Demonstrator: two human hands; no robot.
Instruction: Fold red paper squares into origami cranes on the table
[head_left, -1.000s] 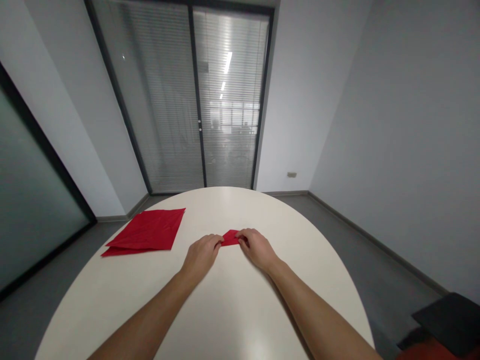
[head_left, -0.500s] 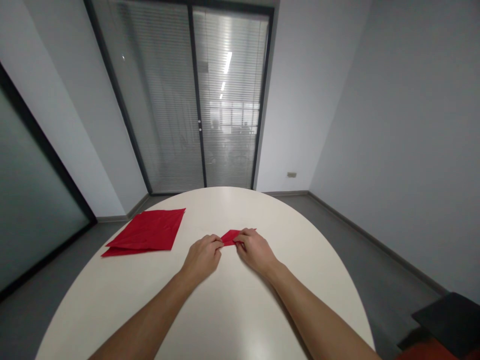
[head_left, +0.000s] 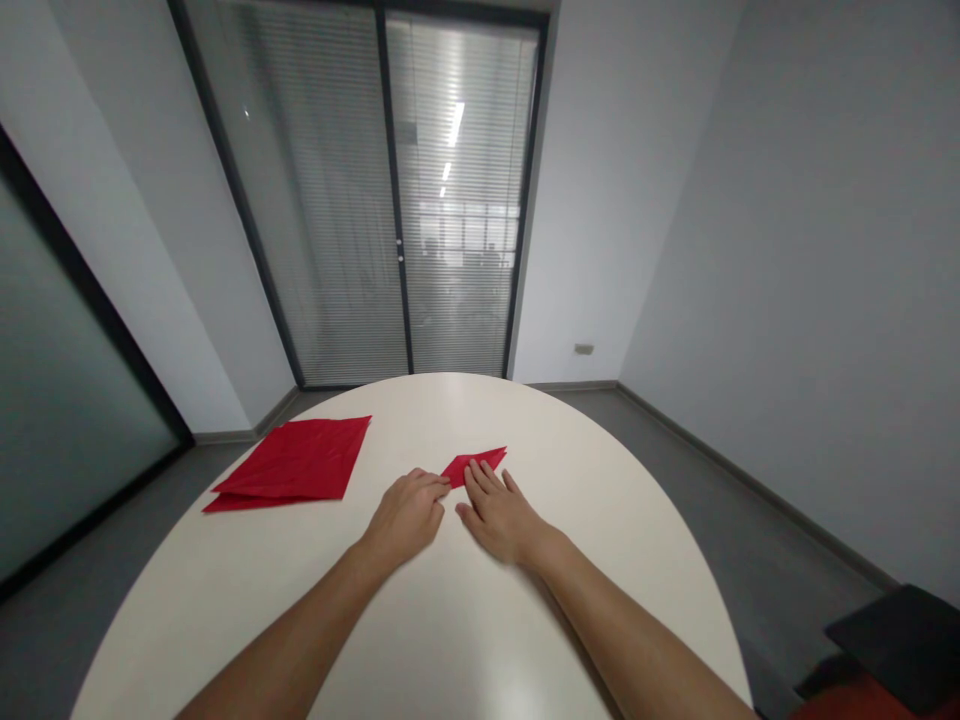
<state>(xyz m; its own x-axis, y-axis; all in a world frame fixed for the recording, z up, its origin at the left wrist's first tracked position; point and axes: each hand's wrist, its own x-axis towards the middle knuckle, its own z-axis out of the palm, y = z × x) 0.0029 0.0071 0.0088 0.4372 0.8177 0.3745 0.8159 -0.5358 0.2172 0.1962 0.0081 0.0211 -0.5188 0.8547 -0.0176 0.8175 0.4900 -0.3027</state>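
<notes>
A small folded piece of red paper [head_left: 459,466] lies on the round table in front of me, its pointed end toward the upper right. My left hand [head_left: 409,512] is closed, with curled fingertips on the paper's left end; the thumb is partly hidden. Lying flat across the lower right part of the paper is my right hand [head_left: 501,512], fingers stretched out and thumb apart on the tabletop. The hand covers some of the paper's lower edge.
Further left, a larger stack of folded red sheets [head_left: 296,458] rests near the edge of the white round table [head_left: 450,620]. Beyond the table stand a glass partition with blinds [head_left: 330,220] and grey walls. A black chair part [head_left: 904,640] shows at the lower right.
My right hand has gone from a pinch on the red paper to lying flat on it with fingers stretched. More of the paper's right end shows. The left hand has barely moved.
</notes>
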